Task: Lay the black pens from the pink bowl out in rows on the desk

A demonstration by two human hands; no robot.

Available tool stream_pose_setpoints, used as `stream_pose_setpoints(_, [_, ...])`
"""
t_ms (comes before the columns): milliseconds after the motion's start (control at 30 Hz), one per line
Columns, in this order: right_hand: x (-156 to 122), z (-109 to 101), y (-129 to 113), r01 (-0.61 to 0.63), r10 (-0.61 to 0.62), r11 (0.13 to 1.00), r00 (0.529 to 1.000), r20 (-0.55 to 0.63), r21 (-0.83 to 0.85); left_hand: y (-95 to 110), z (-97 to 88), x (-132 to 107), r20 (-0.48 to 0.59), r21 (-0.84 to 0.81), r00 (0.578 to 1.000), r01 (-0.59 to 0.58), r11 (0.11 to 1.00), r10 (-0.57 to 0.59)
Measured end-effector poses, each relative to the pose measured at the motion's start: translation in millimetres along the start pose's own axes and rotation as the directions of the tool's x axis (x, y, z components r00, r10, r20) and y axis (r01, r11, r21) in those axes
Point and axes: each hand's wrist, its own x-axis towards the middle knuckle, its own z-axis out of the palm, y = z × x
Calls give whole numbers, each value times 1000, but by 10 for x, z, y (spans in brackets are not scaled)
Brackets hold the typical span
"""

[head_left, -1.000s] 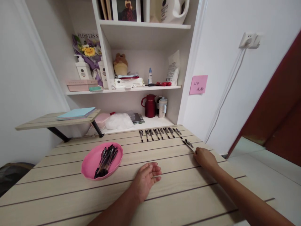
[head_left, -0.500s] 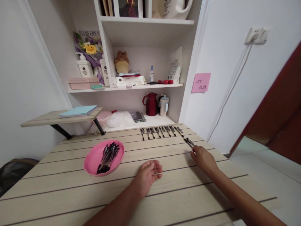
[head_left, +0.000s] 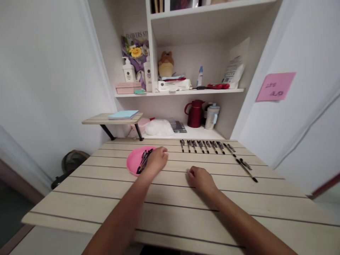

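Note:
My left hand (head_left: pixel 157 161) is over the right rim of the pink dish (head_left: pixel 132 157) and hides part of it. Its fingers point right, loosely bent and a little apart, with no pen visible in them. Black-capped pens (head_left: pixel 143 161) lie bunched in the dish. My right hand (head_left: pixel 202 180) rests low over the middle of the table, fingers curled in, nothing showing in them. Farther back stands a row of pens (head_left: pixel 207 147) laid side by side. At its right end, a pen (head_left: pixel 247 170) lies slanted, with a clip-like cap part (head_left: pixel 245 163) beside it.
The slatted wooden table (head_left: pixel 170 198) meets a white shelf unit (head_left: pixel 196 92) at the back. A small raised stand (head_left: pixel 97 119) bears blue paper (head_left: pixel 123 114). A red jug (head_left: pixel 195 114) and a pale cup (head_left: pixel 211 117) stand on the lower shelf. A pink note (head_left: pixel 276 86) hangs right.
The view has turned right. My right hand has let go of the slanted pen and come back left, fingers curled. My left hand has moved from the table to the dish's edge.

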Motion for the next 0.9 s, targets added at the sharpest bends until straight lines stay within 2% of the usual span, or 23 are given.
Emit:
stream_pose_setpoints(33, [11,41,-35,2,-2,1000,1000,-4,-6,-99,-146,54,-7,191,997,82,978,-82])
stream_pose_setpoints(133, [19,156,-60,4,-4,1000,999,-41,-7,-379,-397,151,-10,351,972,222,910,-233])
stream_pose_setpoints(267, [3,242,-7,41,-38,999,996,-83,35,-609,-381,181,53,423,939,286,860,-339])
stream_pose_setpoints(433, [8,236,24,38,-34,998,997,-70,58,-692,-310,148,67,427,918,329,843,-392])
stream_pose_setpoints(633, [28,238,47,27,-21,995,998,-63,92,-663,-386,56,-3,331,915,381,863,-403])
stream_pose_setpoints(767, [56,251,82,27,-9,975,997,-82,220,-489,-437,-55,-51,150,933,359,921,-355])
stream_pose_setpoints(833, [74,239,81,43,2,900,995,-104,434,-320,-304,-145,-16,24,952,306,952,-306])
stream_pose_setpoints(867, [81,227,72,50,18,810,994,-110,585,-217,-177,-196,32,-54,960,280,958,-279])
stream_pose_setpoints(900, [86,213,58,55,38,670,993,-109,740,-104,-13,-247,84,-120,964,262,958,-253])
